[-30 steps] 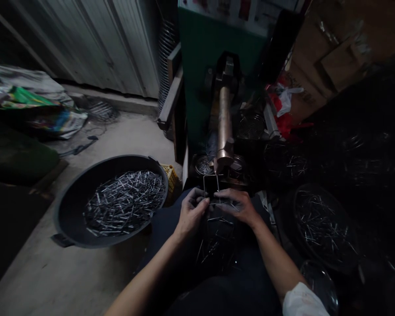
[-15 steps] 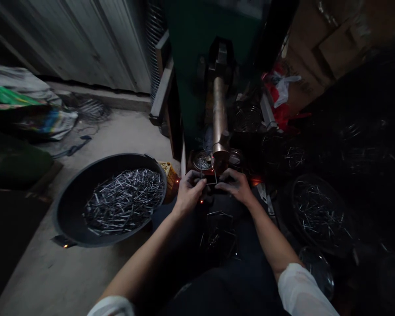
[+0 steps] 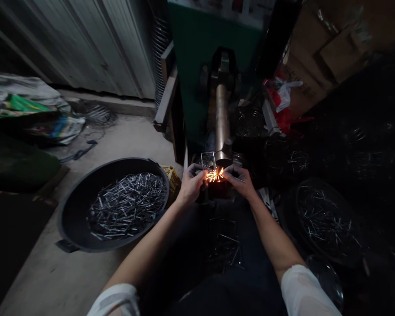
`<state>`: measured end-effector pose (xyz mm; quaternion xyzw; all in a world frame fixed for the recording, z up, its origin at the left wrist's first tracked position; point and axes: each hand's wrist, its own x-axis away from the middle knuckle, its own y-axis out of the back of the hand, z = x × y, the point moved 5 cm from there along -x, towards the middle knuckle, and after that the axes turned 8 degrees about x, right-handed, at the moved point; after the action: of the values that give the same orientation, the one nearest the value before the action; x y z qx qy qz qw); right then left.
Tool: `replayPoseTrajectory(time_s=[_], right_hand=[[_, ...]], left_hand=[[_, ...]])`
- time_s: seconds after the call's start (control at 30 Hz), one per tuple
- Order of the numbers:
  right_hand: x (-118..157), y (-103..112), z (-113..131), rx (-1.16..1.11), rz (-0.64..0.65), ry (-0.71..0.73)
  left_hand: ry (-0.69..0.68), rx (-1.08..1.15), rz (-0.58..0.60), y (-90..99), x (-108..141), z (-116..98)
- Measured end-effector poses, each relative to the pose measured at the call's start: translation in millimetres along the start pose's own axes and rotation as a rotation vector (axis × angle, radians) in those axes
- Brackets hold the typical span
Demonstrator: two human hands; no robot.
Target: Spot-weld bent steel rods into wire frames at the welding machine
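Observation:
My left hand (image 3: 191, 183) is closed in a pinch on a bent wire piece (image 3: 208, 153), whose squared-off top stands up between the hands. My right hand (image 3: 240, 179) is also closed, fingertips together on a thin metal wire (image 3: 238, 179) just right of the sparks. Bright orange sparks (image 3: 215, 174) burst between my fingertips, under the lower end of the machine's thick round metal arm (image 3: 222, 123). Whether the two wires touch is hidden by the glare. Several bent wires (image 3: 227, 245) lie on the dark cloth over my lap.
A black basin (image 3: 66, 215) of short metal pieces (image 3: 128, 206) stands left on the concrete floor, beside a yellow basket (image 3: 171, 177). Another dark basin with wire pieces (image 3: 325, 219) is at right. The green machine (image 3: 197, 57) rises ahead; cardboard (image 3: 345, 48) stands behind right.
Sparks have flared between my hands where only small glowing specks showed before. The bent wire now stands with its crossbar on top. The view has shifted slightly.

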<state>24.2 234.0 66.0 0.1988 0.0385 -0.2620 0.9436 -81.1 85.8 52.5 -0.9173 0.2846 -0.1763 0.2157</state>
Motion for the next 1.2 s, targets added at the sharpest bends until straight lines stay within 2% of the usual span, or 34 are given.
replayPoseTrajectory(time_s=[0.13, 0.2, 0.27, 0.33, 0.43, 0.5, 0.53, 0.57, 0.63, 0.67, 0.73, 0.8, 0.93, 1.07, 1.13, 1.2], right_hand=[[6.0, 2.2, -1.0, -0.027, 0.003, -0.014], [16.9, 9.1, -2.9, -0.021, 0.001, -0.026], [33.8, 20.4, -9.8, -0.028, -0.014, -0.05], [55.4, 33.7, -22.9, -0.043, -0.03, -0.099], [89.5, 49.6, -50.4, -0.077, -0.05, -0.244], [105.8, 54.2, -66.7, -0.127, -0.066, -0.336], [110.6, 54.9, -72.2, -0.151, -0.079, -0.358], [113.1, 54.7, -75.8, -0.169, -0.093, -0.363], [113.3, 52.0, -78.6, -0.188, -0.113, -0.35], [112.3, 49.6, -79.0, -0.194, -0.112, -0.348], [110.4, 44.9, -79.3, -0.199, -0.1, -0.354], [109.7, 42.2, -79.3, -0.182, -0.088, -0.351], [111.0, 42.3, -78.2, -0.129, -0.082, -0.311], [112.8, 42.3, -76.1, -0.101, -0.062, -0.307], [113.6, 41.7, -73.6, -0.067, -0.046, -0.299], [114.3, 41.1, -69.6, 0.0, -0.041, -0.273]], left_hand=[[-0.035, -0.007, 0.018, -6.3, -0.8, 5.2], [-0.06, 0.005, -0.018, 1.3, 1.0, 4.7], [-0.063, 0.04, -0.117, 26.8, 4.4, 0.9], [-0.066, 0.079, -0.259, 68.5, 11.2, -6.7], [-0.184, 0.091, -0.466, 132.2, 32.7, -19.8], [-0.211, 0.008, -0.488, 148.1, 51.9, -14.4], [-0.202, -0.048, -0.451, 144.4, 61.6, -5.9], [-0.184, -0.151, -0.365, 132.4, 70.3, 5.6], [-0.141, -0.721, 0.08, 82.4, 85.5, 38.0], [-0.13, -0.987, 0.255, 59.3, 93.8, 57.1], [-0.052, -1.454, 0.454, 29.0, 104.6, 92.5], [0.008, -1.685, 0.508, 14.8, 107.6, 114.2], [0.006, -1.731, 0.514, 9.0, 106.7, 127.0], [-0.025, -1.689, 0.503, 15.6, 107.2, 114.2], [-0.046, -1.522, 0.451, 20.1, 104.6, 99.9], [-0.087, -1.271, 0.346, 25.5, 98.2, 82.0]])
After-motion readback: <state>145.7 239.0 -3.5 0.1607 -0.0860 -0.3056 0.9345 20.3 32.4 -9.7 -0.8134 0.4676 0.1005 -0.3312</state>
